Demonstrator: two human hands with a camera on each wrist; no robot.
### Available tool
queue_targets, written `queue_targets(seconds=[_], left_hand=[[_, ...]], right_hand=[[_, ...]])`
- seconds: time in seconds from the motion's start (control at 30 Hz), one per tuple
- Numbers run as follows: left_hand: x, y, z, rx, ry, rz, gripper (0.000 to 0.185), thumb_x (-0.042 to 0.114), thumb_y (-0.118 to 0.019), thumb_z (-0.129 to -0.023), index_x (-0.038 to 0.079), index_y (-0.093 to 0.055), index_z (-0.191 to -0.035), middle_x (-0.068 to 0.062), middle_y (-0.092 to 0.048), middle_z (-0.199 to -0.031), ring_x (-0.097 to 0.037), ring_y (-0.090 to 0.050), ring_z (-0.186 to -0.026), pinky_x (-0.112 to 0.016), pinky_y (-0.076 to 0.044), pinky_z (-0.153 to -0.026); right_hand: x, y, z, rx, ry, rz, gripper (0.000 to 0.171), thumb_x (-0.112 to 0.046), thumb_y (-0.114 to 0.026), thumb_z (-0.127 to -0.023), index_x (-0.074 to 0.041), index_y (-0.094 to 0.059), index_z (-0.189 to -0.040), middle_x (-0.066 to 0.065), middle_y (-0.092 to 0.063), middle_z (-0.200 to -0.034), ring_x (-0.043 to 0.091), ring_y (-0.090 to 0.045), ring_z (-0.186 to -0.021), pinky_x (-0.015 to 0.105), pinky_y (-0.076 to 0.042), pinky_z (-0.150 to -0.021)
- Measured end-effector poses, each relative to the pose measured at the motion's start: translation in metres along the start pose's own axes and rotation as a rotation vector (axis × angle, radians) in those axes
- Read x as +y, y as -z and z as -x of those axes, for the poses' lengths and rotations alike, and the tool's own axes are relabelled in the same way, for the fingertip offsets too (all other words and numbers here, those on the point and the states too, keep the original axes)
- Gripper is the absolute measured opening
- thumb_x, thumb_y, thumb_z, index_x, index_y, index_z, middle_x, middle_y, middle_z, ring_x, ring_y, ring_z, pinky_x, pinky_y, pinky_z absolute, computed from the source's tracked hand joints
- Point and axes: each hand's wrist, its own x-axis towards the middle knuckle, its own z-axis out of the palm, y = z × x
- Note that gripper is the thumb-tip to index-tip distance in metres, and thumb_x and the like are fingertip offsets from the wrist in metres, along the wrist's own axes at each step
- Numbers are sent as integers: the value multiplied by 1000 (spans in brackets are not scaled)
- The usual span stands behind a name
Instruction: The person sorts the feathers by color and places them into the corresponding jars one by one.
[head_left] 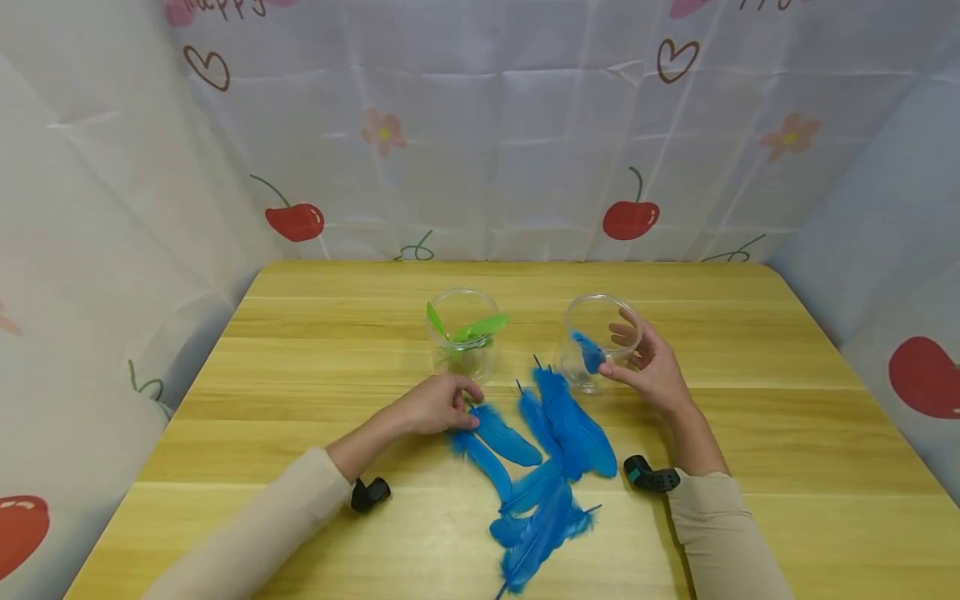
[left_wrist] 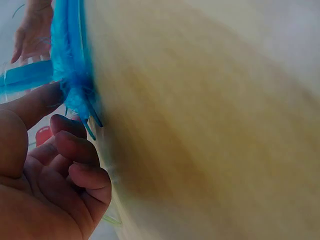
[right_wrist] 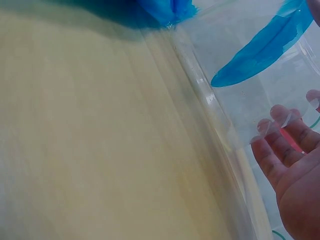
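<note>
While most of the blue feathers [head_left: 551,467] lie loose in a pile on the near-centre of the wooden table [head_left: 787,467], the hands sit well apart just beyond it. Left hand [head_left: 438,404] is knuckles-up on the table, fingers curled, fingertips [left_wrist: 75,145] at the quill end of one blue feather [head_left: 506,435]; a firm pinch can't be confirmed, left wrist view is blurred. Right hand [head_left: 651,367] wraps a clear plastic cup [head_left: 600,337], tilted with its mouth toward the camera, one blue feather inside [right_wrist: 262,47]. Farther back, left of it, a second clear cup [head_left: 460,333] stands upright holding green feathers [head_left: 472,327]. Cherry-print sheet [head_left: 480,125] hangs behind.
</note>
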Motion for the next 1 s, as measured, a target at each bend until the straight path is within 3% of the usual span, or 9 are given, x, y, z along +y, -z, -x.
queue_targets(seconds=[0.53,0.8,1.0], left_hand=[[0,-3,1,36,-9,-106,10,12,-79,-85,9,-70,-87,3,-51,-64,-11,-46,-60,-25,-39,-58],[3,-3,5,2,-15,-102,11,16,-78,-86,12,-69,-81,5,-57,-70,-12,-49,-68,-25,-41,-61],[5,-1,8,-19,-38,-67,18,16,-76,-89,12,-65,-75,6,-52,-65,-10,-46,-64,-23,-36,-58]], right_hand=[[0,-1,1,4,2,9,81,2,-73,-86,-10,-31,-155,26,-46,-144,40,-43,-134,63,-31,-107],[1,-1,0,5,6,20,82,2,-73,-86,-11,-31,-155,27,-46,-144,40,-43,-133,58,-34,-108],[2,-1,0,8,-6,32,81,0,-74,-86,-11,-31,-155,25,-47,-144,39,-43,-133,56,-35,-108]])
